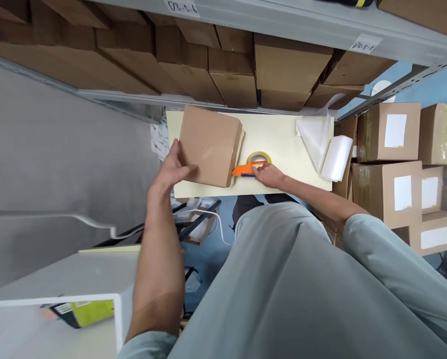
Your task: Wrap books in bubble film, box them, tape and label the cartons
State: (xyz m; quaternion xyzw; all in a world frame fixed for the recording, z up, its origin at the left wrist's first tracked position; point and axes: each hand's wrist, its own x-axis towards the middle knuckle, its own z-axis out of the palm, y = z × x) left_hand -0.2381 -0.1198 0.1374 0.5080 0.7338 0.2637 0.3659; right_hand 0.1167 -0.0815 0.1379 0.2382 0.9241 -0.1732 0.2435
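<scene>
A brown cardboard box (208,147) sits at the left part of the cream tabletop (279,137), slightly turned. My left hand (173,167) grips its left side, thumb on the upper face. Something pale shows along the box's right edge. My right hand (267,174) is closed on an orange tool (245,169), which looks like a cutter; its pointed end is at the box's lower right side. Just behind my right hand lies a roll of yellow tape (259,156). A dark blue item shows under the tool, too small to make out.
A roll of white wrap (336,158) lies at the table's right end. Beyond the table, a shelf beam (283,22) crosses above brown boxes (289,65). Labelled cartons (390,132) stack at the right, a white cabinet (77,279) stands at lower left.
</scene>
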